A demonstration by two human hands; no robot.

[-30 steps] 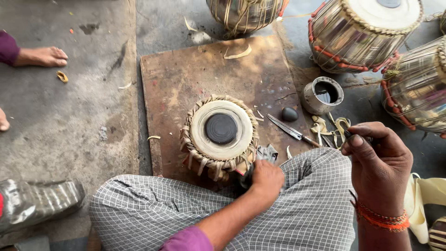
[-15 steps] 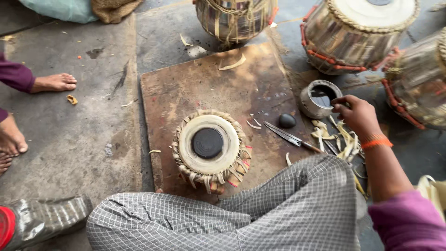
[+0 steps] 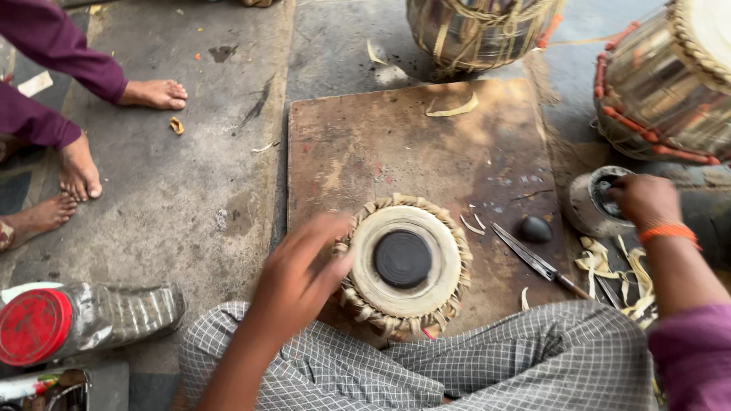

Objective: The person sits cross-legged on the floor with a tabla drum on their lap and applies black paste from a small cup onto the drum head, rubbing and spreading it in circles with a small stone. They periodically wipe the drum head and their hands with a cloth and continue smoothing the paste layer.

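Since half a second ago the left hand has come into view, fingers spread and loose, holding nothing, touching the laced rim of the small drum head on the brown board just before the person's crossed legs; blurred, so moving; likely steadying or turning the drum. Right hand has reached into the small metal pot; fingertips hidden, grip cannot be told. Scissors and dark stone lie untouched between.
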